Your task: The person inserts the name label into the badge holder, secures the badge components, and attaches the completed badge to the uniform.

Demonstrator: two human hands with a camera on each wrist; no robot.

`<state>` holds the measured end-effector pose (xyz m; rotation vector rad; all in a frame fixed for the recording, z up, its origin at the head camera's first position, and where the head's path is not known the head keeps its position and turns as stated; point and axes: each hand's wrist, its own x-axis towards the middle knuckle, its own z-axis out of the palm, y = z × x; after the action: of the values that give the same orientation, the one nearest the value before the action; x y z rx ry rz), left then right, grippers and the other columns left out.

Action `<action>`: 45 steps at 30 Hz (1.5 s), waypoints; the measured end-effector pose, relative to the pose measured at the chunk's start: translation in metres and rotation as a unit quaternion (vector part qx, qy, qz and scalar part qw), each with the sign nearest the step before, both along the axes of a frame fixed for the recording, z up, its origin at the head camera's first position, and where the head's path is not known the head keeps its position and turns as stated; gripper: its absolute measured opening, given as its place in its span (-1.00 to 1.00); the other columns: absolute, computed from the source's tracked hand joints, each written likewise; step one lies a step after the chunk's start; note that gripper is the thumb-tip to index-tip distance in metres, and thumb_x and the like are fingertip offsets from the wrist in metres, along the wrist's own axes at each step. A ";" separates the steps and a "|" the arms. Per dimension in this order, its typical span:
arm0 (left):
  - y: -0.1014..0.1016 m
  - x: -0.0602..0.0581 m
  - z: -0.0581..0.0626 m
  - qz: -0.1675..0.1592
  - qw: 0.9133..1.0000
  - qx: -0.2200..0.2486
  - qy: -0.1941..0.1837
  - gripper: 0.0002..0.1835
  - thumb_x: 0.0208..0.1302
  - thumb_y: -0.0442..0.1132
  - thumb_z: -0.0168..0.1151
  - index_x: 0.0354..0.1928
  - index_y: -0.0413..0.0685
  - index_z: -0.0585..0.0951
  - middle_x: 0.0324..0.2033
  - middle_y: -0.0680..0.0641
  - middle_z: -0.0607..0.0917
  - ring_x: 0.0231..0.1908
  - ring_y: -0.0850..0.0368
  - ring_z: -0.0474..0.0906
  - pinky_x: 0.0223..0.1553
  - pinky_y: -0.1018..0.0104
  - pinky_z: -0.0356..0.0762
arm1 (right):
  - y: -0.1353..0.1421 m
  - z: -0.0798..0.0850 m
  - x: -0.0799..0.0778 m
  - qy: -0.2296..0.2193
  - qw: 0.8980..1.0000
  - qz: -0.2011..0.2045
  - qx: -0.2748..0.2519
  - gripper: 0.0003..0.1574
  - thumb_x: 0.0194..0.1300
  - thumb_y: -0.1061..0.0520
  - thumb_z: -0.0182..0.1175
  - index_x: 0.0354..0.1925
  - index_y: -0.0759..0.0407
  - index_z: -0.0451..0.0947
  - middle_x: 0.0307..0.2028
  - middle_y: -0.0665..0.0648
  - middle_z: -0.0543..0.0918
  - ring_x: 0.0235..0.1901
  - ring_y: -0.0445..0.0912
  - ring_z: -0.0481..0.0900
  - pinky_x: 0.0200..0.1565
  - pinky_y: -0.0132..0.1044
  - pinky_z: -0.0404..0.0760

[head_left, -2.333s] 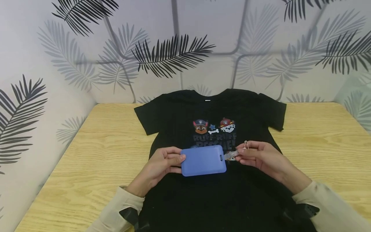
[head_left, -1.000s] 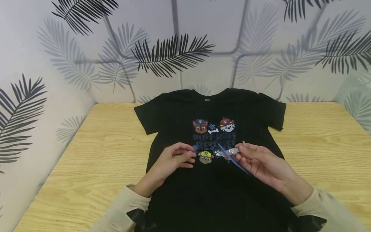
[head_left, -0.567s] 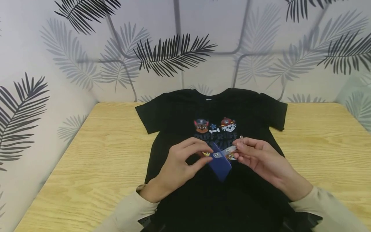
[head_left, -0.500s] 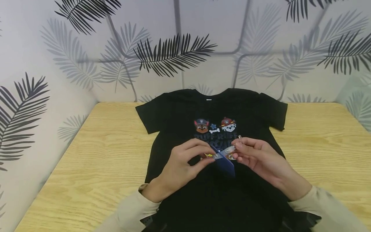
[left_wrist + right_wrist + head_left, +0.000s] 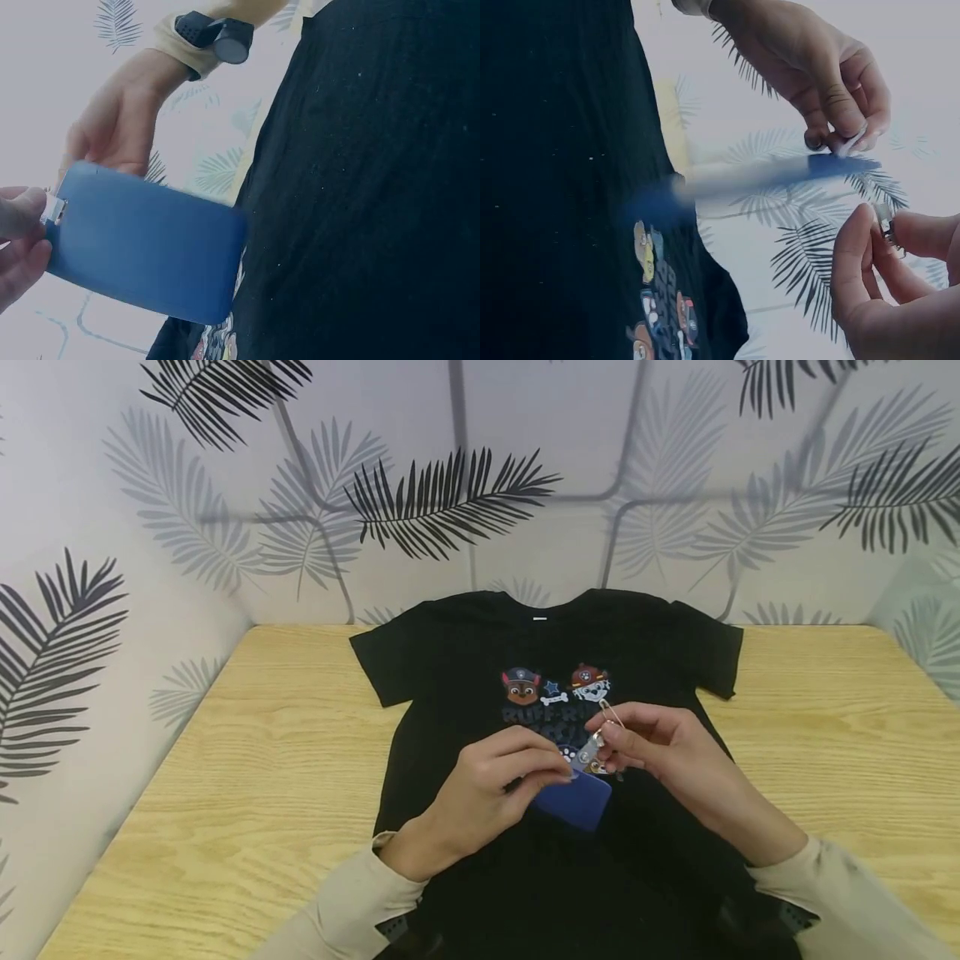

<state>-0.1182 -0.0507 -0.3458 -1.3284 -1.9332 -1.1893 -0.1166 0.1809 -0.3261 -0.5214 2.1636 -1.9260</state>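
Observation:
A blue badge holder (image 5: 576, 803) hangs above a black T-shirt (image 5: 480, 868). My left hand (image 5: 491, 785) pinches the clear snap strap (image 5: 586, 755) close to the holder's slot, its thumb and index finger meeting there. The strap's other end carries a metal fitting with a safety pin (image 5: 611, 713), which my right hand (image 5: 675, 756) holds between thumb and fingers. In the left wrist view the holder (image 5: 150, 240) shows its broad face, with the slot beside the fingertips. From the right wrist, the holder (image 5: 742, 180) appears nearly edge-on and blurred.
The T-shirt lies flat on a wooden table (image 5: 225, 760), its cartoon-dog print partly covered by the hands. A wall (image 5: 405, 410) with a leaf pattern stands behind the table's far edge.
My left hand let go of the holder's far end, moved right and now pinches the strap by the slot. The holder has turned and hangs lower; my right hand has shifted slightly left and up.

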 end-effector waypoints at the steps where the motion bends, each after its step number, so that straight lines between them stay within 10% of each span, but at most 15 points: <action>1: 0.001 0.000 0.000 0.005 1.000 -0.004 0.003 -0.90 0.08 -0.50 0.38 -0.34 -0.22 0.72 -0.33 -0.04 0.70 -0.24 0.19 0.61 -0.12 0.51 0.56 | 0.000 0.001 0.000 0.007 1.000 -0.004 0.006 -0.74 0.43 0.19 0.08 -0.04 0.33 0.56 -0.35 0.11 0.65 -0.33 -0.08 0.63 -0.24 -0.29 0.67; 9: 0.005 -0.002 0.000 0.062 0.998 -0.021 0.000 -0.94 0.11 -0.40 0.39 -0.35 -0.14 0.72 -0.18 -0.05 0.68 -0.03 0.06 0.49 0.15 0.26 0.45 | -0.002 0.008 0.000 0.048 0.998 -0.048 -0.003 -0.82 0.31 0.29 0.21 -0.10 0.29 0.58 -0.35 0.04 0.73 -0.43 -0.12 0.65 -0.31 -0.30 0.66; 33: 0.025 -0.008 -0.002 0.023 0.990 0.059 -0.129 -0.85 0.15 -0.40 0.37 -0.24 -0.21 0.61 -0.32 -0.07 0.73 -0.21 0.23 0.66 -0.10 0.44 0.59 | -0.017 0.025 0.000 0.157 0.981 -0.110 0.020 -0.79 0.22 0.36 0.27 -0.13 0.38 0.62 -0.26 0.06 0.72 -0.26 -0.09 0.69 -0.14 -0.33 0.66; 45: 0.029 -0.006 -0.001 -0.014 0.946 0.113 -0.303 -0.76 0.16 -0.42 0.35 -0.11 -0.33 0.63 -0.22 -0.22 0.73 -0.18 0.15 0.69 -0.11 0.27 0.65 | -0.017 0.029 0.000 0.163 0.979 -0.117 0.026 -0.79 0.18 0.37 0.31 -0.17 0.40 0.66 -0.27 0.04 0.74 -0.23 -0.10 0.70 -0.17 -0.33 0.67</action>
<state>-0.1242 -0.0222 -0.3473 -0.9356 -2.0823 -1.9404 -0.1165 0.1637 -0.2974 -0.6386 2.5748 -2.0123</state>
